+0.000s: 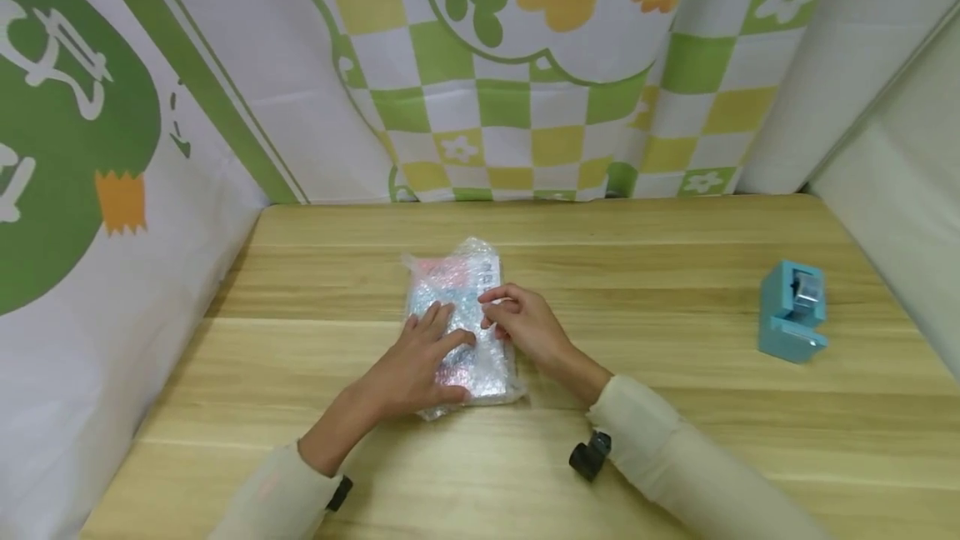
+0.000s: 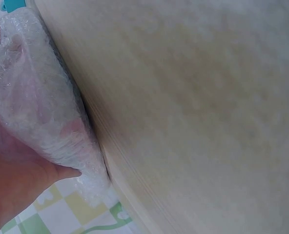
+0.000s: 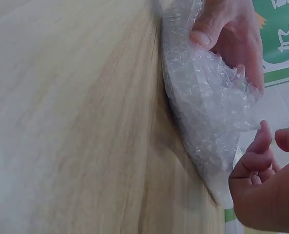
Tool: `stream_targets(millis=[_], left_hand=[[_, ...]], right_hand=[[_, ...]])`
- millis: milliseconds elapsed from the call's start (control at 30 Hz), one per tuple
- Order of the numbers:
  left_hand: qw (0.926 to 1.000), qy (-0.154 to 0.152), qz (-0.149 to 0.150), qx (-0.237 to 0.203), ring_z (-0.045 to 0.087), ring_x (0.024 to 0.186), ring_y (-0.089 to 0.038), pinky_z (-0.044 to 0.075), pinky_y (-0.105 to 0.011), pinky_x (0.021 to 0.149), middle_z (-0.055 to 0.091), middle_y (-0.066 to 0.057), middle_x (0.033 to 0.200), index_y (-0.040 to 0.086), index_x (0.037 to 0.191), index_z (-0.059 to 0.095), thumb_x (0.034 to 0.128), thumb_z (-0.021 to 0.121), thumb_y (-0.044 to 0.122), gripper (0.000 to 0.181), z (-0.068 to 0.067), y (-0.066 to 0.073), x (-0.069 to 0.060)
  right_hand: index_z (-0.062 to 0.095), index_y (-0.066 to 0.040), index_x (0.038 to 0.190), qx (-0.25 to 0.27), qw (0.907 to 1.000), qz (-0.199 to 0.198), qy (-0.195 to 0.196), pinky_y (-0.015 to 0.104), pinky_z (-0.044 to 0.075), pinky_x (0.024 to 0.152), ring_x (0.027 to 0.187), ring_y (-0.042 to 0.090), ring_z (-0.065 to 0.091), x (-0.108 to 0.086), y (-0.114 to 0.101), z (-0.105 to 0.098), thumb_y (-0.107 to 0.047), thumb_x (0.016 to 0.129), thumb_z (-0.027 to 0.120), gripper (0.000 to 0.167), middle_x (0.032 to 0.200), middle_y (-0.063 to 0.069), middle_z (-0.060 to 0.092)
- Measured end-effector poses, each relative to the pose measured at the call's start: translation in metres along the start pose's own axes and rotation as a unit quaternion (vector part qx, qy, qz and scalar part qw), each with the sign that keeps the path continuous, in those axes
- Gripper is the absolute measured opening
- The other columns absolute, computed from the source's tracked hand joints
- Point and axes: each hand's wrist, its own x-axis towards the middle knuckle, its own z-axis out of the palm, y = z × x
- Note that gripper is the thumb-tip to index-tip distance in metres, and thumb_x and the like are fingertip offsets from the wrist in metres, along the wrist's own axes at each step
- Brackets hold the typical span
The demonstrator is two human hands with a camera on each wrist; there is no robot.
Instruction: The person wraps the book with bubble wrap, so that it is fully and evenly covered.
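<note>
A flat parcel in clear bubble wrap (image 1: 491, 373) lies on the wooden table, with pink, blue and white printed surfaces showing through. My left hand (image 1: 420, 361) rests on its left part with spread fingers, the thumb at the near edge. In the left wrist view the thumb (image 2: 61, 171) lies against the wrap (image 2: 42, 107). Over the parcel's right side, my right hand (image 1: 528, 325) has bent fingers and seems to pinch a raised edge of the wrap. The right wrist view shows that wrap (image 3: 203, 97) drawn up to a fingertip (image 3: 263, 127).
A blue tape dispenser (image 1: 791, 315) with a roll of clear tape stands at the right of the wooden table (image 1: 637, 265). Patterned curtains (image 1: 510, 123) hang behind the far edge, and white cloth (image 1: 210, 215) hangs along the left side.
</note>
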Motion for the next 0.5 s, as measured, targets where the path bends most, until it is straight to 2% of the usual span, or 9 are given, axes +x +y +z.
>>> stream_targets(millis=[233, 500], left_hand=[[1.0, -0.004, 0.004, 0.002, 0.016, 0.145, -0.051, 0.019, -0.069, 0.11, 0.025, -0.031, 0.157, 0.018, 0.134, 0.054, 0.0819, 0.081, 0.045, 0.064, -0.0008, 0.0007, 0.0009], [1.0, -0.004, 0.001, -0.002, 0.015, 0.145, -0.051, 0.018, -0.069, 0.111, 0.023, -0.031, 0.157, 0.019, 0.133, 0.054, 0.0815, 0.082, 0.044, 0.064, -0.0018, 0.0014, -0.0002]], right_hand=[[0.071, 0.003, 0.105, -0.035, 0.9989, 0.02, 0.022, 0.02, 0.04, 0.051, 0.058, 0.012, 0.053, 0.002, 0.0015, 0.0021, -0.006, 0.094, 0.064, 0.016, 0.079, 0.012, 0.071], [0.074, 0.003, 0.102, -0.048, 0.9976, 0.045, 0.018, 0.019, 0.041, 0.052, 0.058, 0.01, 0.053, -0.0023, -0.0019, 0.0021, -0.008, 0.093, 0.065, 0.017, 0.079, 0.007, 0.073]])
